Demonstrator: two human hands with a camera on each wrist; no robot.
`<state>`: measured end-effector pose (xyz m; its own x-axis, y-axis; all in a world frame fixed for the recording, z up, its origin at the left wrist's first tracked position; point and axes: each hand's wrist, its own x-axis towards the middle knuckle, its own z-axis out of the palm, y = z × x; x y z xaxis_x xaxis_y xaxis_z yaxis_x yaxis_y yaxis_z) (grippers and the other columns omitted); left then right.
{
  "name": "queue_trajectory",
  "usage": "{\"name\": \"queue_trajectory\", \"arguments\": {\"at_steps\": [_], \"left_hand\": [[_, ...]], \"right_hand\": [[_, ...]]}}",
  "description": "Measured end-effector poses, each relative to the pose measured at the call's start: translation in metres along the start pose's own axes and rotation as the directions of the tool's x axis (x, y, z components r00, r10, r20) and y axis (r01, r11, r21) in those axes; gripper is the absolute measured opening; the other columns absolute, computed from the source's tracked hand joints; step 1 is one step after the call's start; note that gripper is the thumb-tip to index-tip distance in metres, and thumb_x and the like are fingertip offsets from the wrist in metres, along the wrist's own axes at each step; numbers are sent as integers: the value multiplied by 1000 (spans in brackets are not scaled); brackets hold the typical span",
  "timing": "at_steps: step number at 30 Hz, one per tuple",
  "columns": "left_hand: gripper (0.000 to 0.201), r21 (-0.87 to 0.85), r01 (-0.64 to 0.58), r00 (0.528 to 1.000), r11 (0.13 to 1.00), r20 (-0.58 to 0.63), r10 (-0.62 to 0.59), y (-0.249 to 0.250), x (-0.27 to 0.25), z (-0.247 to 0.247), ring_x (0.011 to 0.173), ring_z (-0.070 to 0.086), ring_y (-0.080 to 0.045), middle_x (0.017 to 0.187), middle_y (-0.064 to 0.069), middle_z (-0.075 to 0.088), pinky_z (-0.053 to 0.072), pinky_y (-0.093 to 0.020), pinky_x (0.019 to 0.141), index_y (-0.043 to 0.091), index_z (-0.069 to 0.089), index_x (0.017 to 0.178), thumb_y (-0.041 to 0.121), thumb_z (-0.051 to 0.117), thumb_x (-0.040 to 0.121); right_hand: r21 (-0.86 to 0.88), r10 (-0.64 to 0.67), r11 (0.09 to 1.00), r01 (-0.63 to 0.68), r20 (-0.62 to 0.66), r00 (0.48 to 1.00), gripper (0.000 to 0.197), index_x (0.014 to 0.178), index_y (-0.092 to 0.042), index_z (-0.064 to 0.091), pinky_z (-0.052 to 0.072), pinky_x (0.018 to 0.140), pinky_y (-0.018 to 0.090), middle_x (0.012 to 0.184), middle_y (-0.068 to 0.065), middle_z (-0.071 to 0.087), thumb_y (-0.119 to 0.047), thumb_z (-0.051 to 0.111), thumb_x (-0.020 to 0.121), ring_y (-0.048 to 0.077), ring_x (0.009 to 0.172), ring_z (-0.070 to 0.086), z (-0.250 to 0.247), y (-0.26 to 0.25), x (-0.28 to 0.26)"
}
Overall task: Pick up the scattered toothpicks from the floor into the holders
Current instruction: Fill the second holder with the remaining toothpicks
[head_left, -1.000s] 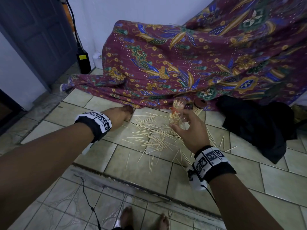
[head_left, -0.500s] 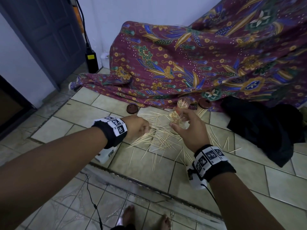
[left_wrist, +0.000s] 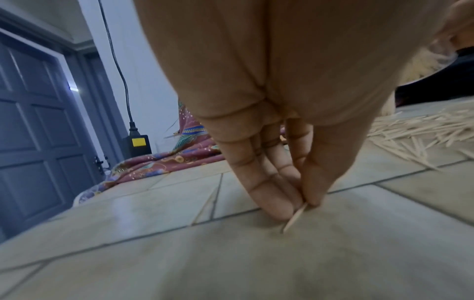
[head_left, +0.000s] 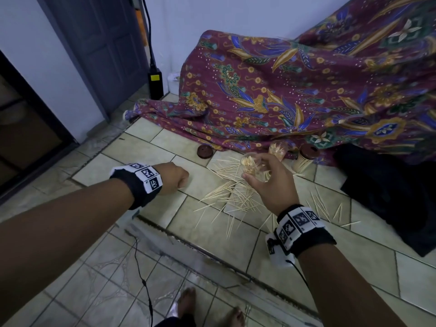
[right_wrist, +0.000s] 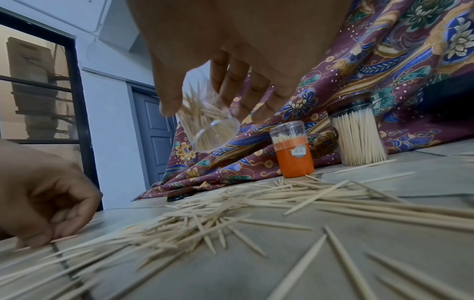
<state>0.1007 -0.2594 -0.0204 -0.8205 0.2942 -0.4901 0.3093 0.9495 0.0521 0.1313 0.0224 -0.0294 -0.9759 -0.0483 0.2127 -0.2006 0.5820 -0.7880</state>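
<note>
A maroon batik cloth drapes down onto the tiled floor, and along its hem stand an orange-labelled toothpick holder, a full clear holder with a dark lid and, lying apart to the left, a loose brown lid. The scattered toothpicks lie in a loose heap on the tiles between the two hands. The right hand grips a clear holder partly filled with toothpicks, raised above the heap, while the left hand is down at the floor, pinching a single toothpick between thumb and fingertips.
</note>
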Motion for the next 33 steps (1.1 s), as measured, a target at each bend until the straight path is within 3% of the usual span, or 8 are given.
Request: {"name": "queue_trajectory", "arguments": {"at_steps": [5,9,13,17,22,25,28,33], "left_hand": [[23,-141,-15,1000,990,-12,14,32,-1,5,91,61,-17,98,4,67,48,-24,81,20,65,97,7,52,83],[16,-368,-68,997,927,-58,50,66,1,8,66,62,-9,78,8,65,51,-21,68,19,64,87,6,57,81],[14,-602,-123,992,789,-80,94,88,9,12,61,69,-15,77,-3,69,56,-22,61,14,61,87,2,59,81],[13,-363,-186,982,913,-94,163,85,11,-2,75,64,-18,86,2,69,50,-21,66,19,61,92,13,63,82],[33,-83,-142,964,986,215,157,65,1,-1,80,66,-15,83,5,71,50,-24,67,22,62,79,45,81,66],[22,20,-229,945,973,242,218,72,-2,7,75,62,-12,81,7,69,45,-18,59,22,65,80,37,79,71],[11,-7,-265,935,964,242,259,84,3,8,77,64,-9,83,7,72,50,-21,67,24,67,77,29,76,78],[14,-43,-288,933,957,212,290,102,15,11,73,69,-14,76,2,73,49,-19,63,20,67,75,31,76,78]], "right_hand": [[-3,1,1000,-1,-3,1000,42,109,-40,56,48,79,25,108,-19,62,-32,81,77,3,93,57,0,-2,1],[-16,6,1000,-6,-12,1000,44,99,-53,49,41,73,13,101,-25,58,-32,82,77,-4,92,54,-6,-2,-2],[-18,12,1000,-13,-36,999,45,106,-51,53,45,76,17,106,-22,60,-33,82,77,-3,92,55,-13,3,-6],[-15,53,998,-53,-58,997,47,118,-33,59,47,80,22,113,-16,61,-33,82,77,0,93,55,-17,9,-9],[-6,69,998,-69,-66,995,50,121,-29,59,43,78,14,112,-15,63,-34,82,76,-1,94,56,-21,13,-12],[-4,82,997,-83,-71,994,50,121,-30,59,45,79,18,110,-15,62,-34,82,76,-2,94,55,-23,12,-12],[1,86,996,-86,-78,993,49,120,-30,60,47,82,22,109,-15,62,-33,82,76,-2,94,55,-26,11,-11],[-8,74,997,-75,-76,994,48,120,-31,60,42,77,12,111,-17,61,-32,81,77,-3,94,54,-29,12,-10]]}}
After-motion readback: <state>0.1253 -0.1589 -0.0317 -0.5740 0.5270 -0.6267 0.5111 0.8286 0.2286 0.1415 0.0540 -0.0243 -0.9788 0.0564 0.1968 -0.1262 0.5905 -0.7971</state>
